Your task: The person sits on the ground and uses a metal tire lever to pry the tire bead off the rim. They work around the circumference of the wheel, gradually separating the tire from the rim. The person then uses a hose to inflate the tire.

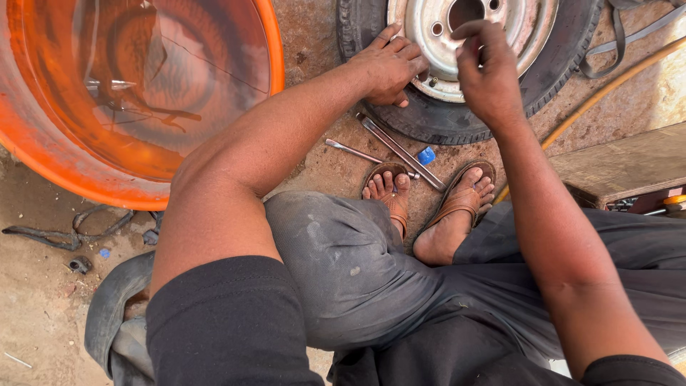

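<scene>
Both hands, left hand [389, 68] and right hand [486, 71], rest unclenched on one wheel [457, 118] above two tyre levers [400, 151].

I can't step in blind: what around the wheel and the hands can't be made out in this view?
Head view only:
- Wheel: far half cut off by the top edge.
- Left hand: fingertips curl at the rim, anything gripped is hidden.
- Right hand: any pinched item too small to tell.
- Orange tub: contents blurred by water reflections.

You're at an open-air tyre repair spot, working low on bare dirt ground [325, 161]; a tyre [429, 118] on its steel rim [514, 28] lies flat before you; metal tyre levers [400, 150] rest beside it. An orange water tub [143, 93] and a hose [607, 89] sit close by.
</scene>
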